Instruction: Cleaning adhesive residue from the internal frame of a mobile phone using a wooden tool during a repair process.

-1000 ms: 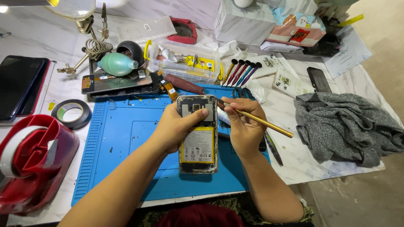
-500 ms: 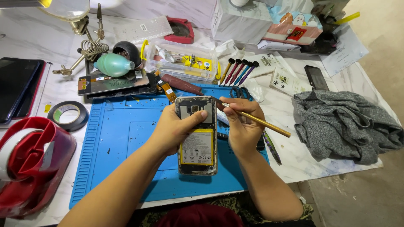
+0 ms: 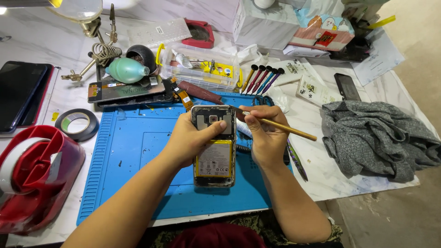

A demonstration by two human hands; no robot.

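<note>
An opened phone [image 3: 215, 156] with its yellow battery showing lies on the blue work mat [image 3: 133, 156]. My left hand [image 3: 190, 138] grips the phone's left side, thumb across its upper board. My right hand [image 3: 266, 133] holds a gold-handled tool [image 3: 287, 130] like a pen. The tool's tip touches the phone's top right corner.
A red tape dispenser [image 3: 32, 174] stands at the left, a black tape roll [image 3: 78, 123] behind it. At the back are another opened phone [image 3: 128, 91], a green blower [image 3: 126, 70], a clear parts box [image 3: 200, 69] and several screwdrivers [image 3: 262, 78]. A grey cloth [image 3: 376, 138] lies at right.
Both hands, the phone and the tool have stayed put. The view has shifted only slightly.
</note>
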